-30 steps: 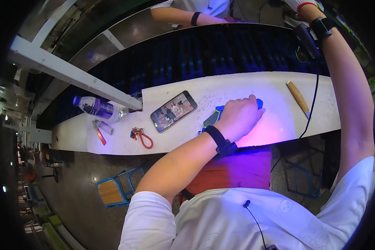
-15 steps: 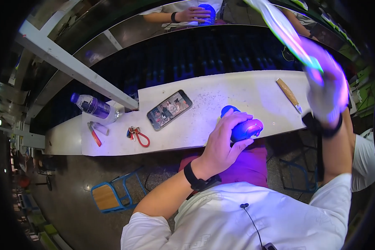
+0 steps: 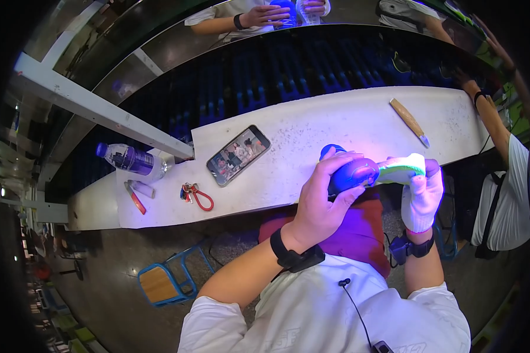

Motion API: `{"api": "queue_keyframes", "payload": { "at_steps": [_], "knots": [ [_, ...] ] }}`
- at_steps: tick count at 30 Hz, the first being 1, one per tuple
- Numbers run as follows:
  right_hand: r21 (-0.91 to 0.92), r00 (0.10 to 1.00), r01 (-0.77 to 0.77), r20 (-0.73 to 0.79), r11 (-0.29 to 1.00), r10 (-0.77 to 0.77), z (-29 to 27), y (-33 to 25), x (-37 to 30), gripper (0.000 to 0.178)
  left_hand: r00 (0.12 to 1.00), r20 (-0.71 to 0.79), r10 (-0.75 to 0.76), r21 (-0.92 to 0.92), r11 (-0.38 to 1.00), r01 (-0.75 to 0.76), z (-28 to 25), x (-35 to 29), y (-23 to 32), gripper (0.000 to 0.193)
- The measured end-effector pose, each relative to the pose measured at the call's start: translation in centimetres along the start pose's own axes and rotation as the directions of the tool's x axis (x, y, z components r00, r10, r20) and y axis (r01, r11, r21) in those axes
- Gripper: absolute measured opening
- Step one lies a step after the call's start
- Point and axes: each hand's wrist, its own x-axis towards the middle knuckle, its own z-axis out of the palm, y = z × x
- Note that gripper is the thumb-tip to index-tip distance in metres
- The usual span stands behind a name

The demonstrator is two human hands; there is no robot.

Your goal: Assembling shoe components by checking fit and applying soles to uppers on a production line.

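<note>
My bare left hand [image 3: 319,203] is wrapped round a rounded blue shoe upper [image 3: 357,175], held over the table's near edge. Its far end is partly hidden by my fingers. My right hand [image 3: 423,205], in a white glove, grips a pale, curved shoe sole [image 3: 399,169] glowing under violet light. The sole's near end meets the right end of the blue upper, or lies very close to it; I cannot tell whether they touch.
On the white table [image 3: 288,170] lie a phone [image 3: 238,155], keys with a red loop [image 3: 195,196], a red-handled tool [image 3: 136,199] and a wooden-handled brush or knife [image 3: 410,122]. A bottle [image 3: 132,160] lies beside a white post [image 3: 100,109]. Another person's arm [image 3: 493,120] reaches in at right; a stool [image 3: 159,285] stands below.
My right hand has come down and inward from the upper right, bringing the pale sole to the blue upper. My left hand keeps its hold. The other person's arm now shows at right.
</note>
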Motion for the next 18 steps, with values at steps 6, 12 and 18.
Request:
{"api": "queue_keyframes", "payload": {
  "at_steps": [6, 12, 18],
  "knots": [
    [0.158, 0.948, -0.143, 0.306, 0.977, 0.089, -0.4, -2.4, 0.5, 0.049, 0.987, -0.086, 0.133, -0.051, 0.989, -0.137, -0.4, -0.9, 0.1, 0.042],
    [0.198, 0.911, -0.260, 0.376, 0.945, 0.172, 3.9, -3.7, -0.4, 0.032, 0.970, 0.106, 0.221, 0.191, 0.952, -0.238, -1.5, -0.6, 1.8, 0.037],
    [0.300, 0.943, -0.211, 0.314, 0.930, 0.112, 5.6, -2.9, -1.7, 0.024, 0.994, 0.091, -0.061, 0.093, 0.994, 0.053, -1.9, -2.7, 4.4, 0.018]
  ]
}}
